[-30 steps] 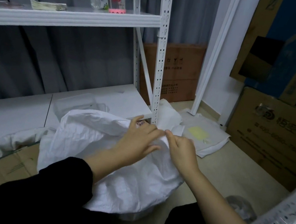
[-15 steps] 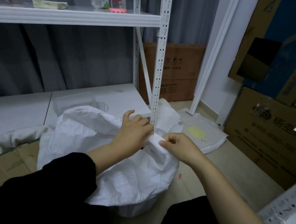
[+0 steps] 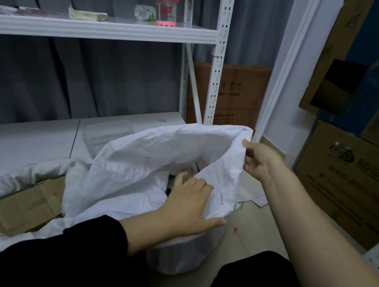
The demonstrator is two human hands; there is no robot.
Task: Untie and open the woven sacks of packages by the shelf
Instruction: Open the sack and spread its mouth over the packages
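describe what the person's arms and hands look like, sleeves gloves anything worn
Both hands are bare: no gloves, and no rings or watch can be seen on the left hand or the right hand. The left arm wears a black sleeve that ends partway up the forearm, leaving the wrist uncovered. The right forearm is bare along all of its visible length, with no sleeve in view.

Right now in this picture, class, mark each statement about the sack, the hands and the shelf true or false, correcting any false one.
1. The right hand pinches the white sack's rim and lifts it. True.
2. The sack's mouth is tied shut. False: it gapes open.
3. The left hand grips the sack's near edge. True.
4. The pink bottle lies on the floor. False: it stands on the upper shelf.
5. A flattened cardboard box lies left of the sack. True.
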